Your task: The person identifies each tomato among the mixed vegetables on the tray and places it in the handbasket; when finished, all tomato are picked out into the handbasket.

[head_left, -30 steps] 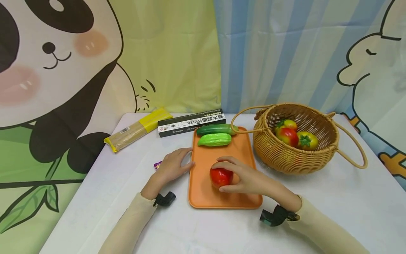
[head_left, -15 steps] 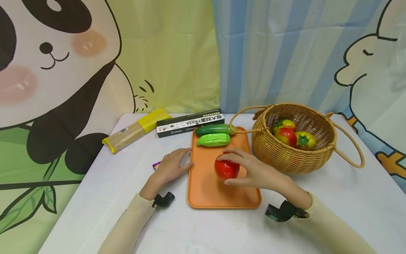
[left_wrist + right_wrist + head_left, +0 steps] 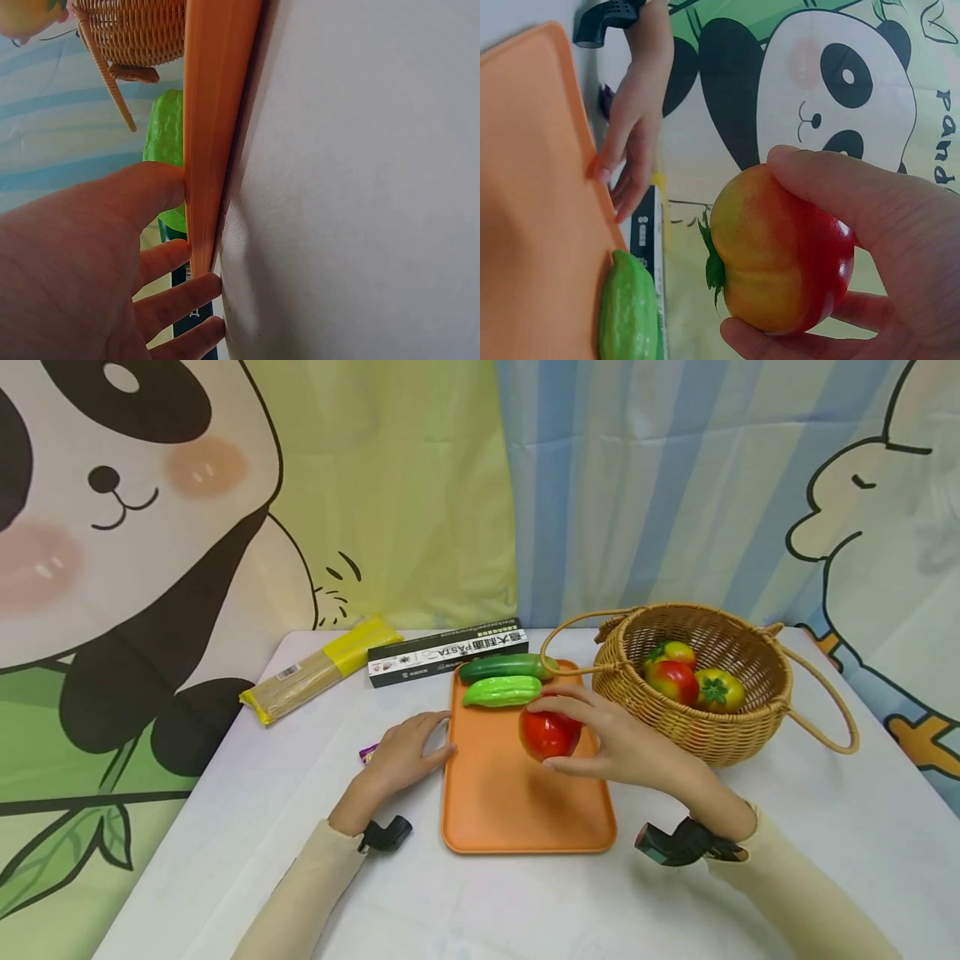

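Note:
My right hand (image 3: pixel 626 739) holds a tomato (image 3: pixel 550 733) above the orange tray (image 3: pixel 517 822), whose surface carries a shadow below it. Seen from the right wrist, the tomato (image 3: pixel 780 247) is red on one side and yellowish on the other, with a green calyx; thumb and fingers grip it from opposite sides. My left hand (image 3: pixel 405 752) touches the tray's left edge, its fingers loosely extended, as the left wrist view also shows. At the tray's far end lie a dark green cucumber (image 3: pixel 491 669) and a light green, bumpy vegetable (image 3: pixel 502 692).
A wicker basket (image 3: pixel 675 735) with several tomatoes (image 3: pixel 673 682) stands right of the tray, one handle reaching over the tray's corner. Behind the tray lies a black pasta box (image 3: pixel 450 653); left of it, a yellow noodle packet (image 3: pixel 322 668). A small purple wrapper (image 3: pixel 367 753) is beside my left hand.
My right hand has lifted the tomato off the tray and carried it to the right and away from me. The left hand has stayed at the tray's edge.

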